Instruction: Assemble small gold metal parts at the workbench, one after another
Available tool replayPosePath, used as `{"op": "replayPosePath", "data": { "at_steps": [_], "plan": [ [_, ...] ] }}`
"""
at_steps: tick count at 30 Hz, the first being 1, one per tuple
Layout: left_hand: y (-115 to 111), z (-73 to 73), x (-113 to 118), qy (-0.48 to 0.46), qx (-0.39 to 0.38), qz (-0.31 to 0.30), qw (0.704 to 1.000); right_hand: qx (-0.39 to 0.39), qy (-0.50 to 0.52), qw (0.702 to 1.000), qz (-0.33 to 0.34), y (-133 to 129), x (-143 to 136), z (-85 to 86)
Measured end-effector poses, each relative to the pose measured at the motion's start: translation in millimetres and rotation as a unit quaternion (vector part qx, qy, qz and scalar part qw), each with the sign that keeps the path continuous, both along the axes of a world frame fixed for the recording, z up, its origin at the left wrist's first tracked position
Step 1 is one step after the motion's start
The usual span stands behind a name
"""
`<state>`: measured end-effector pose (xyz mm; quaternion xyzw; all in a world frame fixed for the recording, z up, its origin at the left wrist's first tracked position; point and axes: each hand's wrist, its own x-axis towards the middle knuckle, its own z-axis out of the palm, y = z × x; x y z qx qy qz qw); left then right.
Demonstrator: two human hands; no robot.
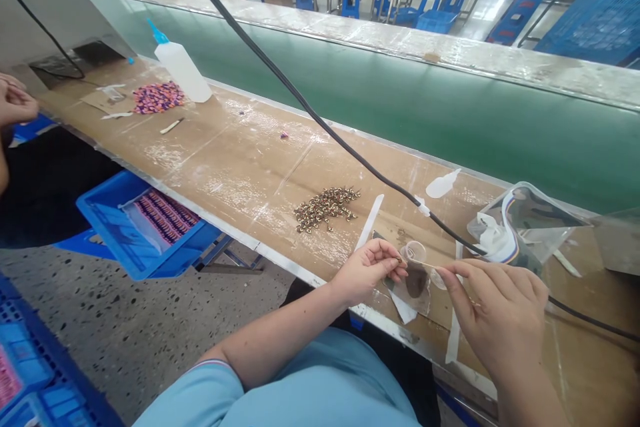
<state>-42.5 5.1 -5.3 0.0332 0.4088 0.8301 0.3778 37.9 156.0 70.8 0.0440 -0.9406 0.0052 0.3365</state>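
The brown cardboard-covered surface (pixel 260 160) looks matt, scuffed whitish and rough. Left of the heap of small, slightly shiny brown-and-cream pieces (pixel 323 209) is a smooth, translucent white plastic bottle (pixel 183 72); right of the heap, a glossy clear plastic bag (pixel 543 210); beyond, a smooth green belt (pixel 425 120).

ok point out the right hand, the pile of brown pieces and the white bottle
right hand (pixel 504 303): head view, middle of the hand
pile of brown pieces (pixel 324 209): head view, middle of the heap
white bottle (pixel 183 73): head view, middle of its body
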Motion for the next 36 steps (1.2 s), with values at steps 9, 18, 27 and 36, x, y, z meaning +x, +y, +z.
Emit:
{"op": "replayPosePath", "data": {
  "at_steps": [9, 18, 27, 36],
  "plan": [
    [-0.2, 1.1, 0.2, 0.000, -0.001, -0.002, 1.000, 0.022, -0.002, 1.000, -0.012, 5.2, -3.4, -6.0],
    [-0.1, -1.2, 0.4, 0.009, 0.003, -0.002, 1.000, 0.011, 0.012, 1.000, -0.007, 2.6, -5.0, -6.9],
    [-0.6, 2.0, 0.0, 0.004, -0.003, 0.002, 1.000, 0.007, 0.008, 1.000, -0.025, 2.5, -2.1, -7.1],
    [0.2, -0.1, 0.5, 0.007, -0.006, -0.001, 1.000, 0.038, 0.000, 0.999, -0.032, 5.2, -5.8, -8.9]
  ]
}}
